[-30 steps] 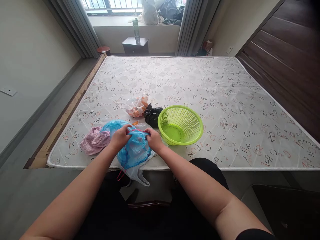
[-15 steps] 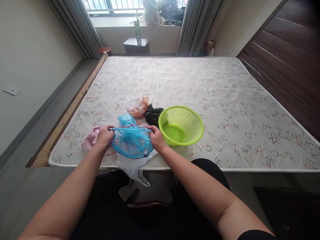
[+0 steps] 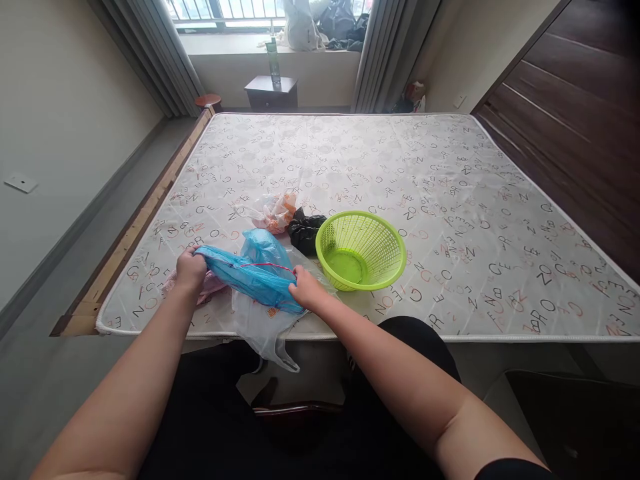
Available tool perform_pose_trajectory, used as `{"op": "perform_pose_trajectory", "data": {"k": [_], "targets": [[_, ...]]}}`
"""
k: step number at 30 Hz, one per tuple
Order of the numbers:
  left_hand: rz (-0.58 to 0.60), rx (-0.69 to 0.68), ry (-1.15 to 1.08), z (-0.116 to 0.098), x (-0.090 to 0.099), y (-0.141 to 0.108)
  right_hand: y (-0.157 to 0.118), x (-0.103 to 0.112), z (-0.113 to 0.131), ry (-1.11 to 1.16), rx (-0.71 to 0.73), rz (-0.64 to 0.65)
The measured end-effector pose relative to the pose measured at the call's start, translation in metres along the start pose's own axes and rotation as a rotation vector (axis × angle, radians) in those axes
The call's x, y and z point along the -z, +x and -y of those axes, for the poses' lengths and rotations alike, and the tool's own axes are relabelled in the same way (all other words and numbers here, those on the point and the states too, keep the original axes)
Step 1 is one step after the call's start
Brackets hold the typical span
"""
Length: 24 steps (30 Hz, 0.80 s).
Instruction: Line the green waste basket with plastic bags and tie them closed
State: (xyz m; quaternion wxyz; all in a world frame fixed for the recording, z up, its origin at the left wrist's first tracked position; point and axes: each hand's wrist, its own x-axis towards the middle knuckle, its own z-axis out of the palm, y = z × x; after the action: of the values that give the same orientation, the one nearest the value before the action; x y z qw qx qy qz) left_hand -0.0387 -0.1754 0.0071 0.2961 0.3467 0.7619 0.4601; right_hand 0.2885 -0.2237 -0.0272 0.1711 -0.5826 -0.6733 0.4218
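Note:
A blue plastic bag [image 3: 255, 273] with a red drawstring is stretched between my two hands above the near edge of the mattress. My left hand [image 3: 191, 267] is closed on its left end, and my right hand [image 3: 306, 288] pinches the right side of its rim. Under the blue bag lies a white plastic bag [image 3: 263, 333], its handles hanging over the mattress edge. Partly hidden behind my left hand and the bag is a pink cloth [image 3: 213, 287]. A green plastic basket [image 3: 395, 270] stands to the right of my right hand.
Beyond the blue bag lie a crumpled black plastic bag [image 3: 304, 230] and a white-and-orange plastic bag [image 3: 274, 212]. All rest on the letter-printed mattress [image 3: 450, 200]. At the far end, a bottle [image 3: 273, 61] stands on a nightstand [image 3: 271, 95].
My left hand has moved left and slightly up, pulling the blue bag's mouth into a long, narrow shape. The bag now covers more of the pink cloth. My right hand has shifted slightly down.

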Motion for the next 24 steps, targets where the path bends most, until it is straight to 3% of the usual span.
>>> {"op": "perform_pose_trajectory", "data": {"k": [4, 7, 10, 13, 18, 24], "targets": [[0.121, -0.041, -0.108, -0.011, -0.026, -0.025, -0.001, -0.010, 0.006, -0.042, 0.156, -0.116], [0.233, 0.051, -0.234, -0.020, -0.047, -0.047, -0.005, -0.020, 0.009, -0.100, 0.217, -0.100], [0.354, 0.058, -0.234, -0.024, -0.059, -0.061, -0.006, -0.024, 0.011, -0.184, 0.189, -0.076], [0.450, 0.067, -0.228, -0.026, -0.060, -0.065, -0.002, -0.019, 0.009, -0.231, 0.123, -0.041], [0.554, 0.253, -0.437, -0.035, -0.046, -0.060, 0.007, -0.010, -0.001, -0.253, 0.067, -0.086], [0.580, 0.451, -0.621, -0.045, -0.045, -0.067, 0.001, -0.026, 0.000, -0.258, 0.217, -0.161]]}}
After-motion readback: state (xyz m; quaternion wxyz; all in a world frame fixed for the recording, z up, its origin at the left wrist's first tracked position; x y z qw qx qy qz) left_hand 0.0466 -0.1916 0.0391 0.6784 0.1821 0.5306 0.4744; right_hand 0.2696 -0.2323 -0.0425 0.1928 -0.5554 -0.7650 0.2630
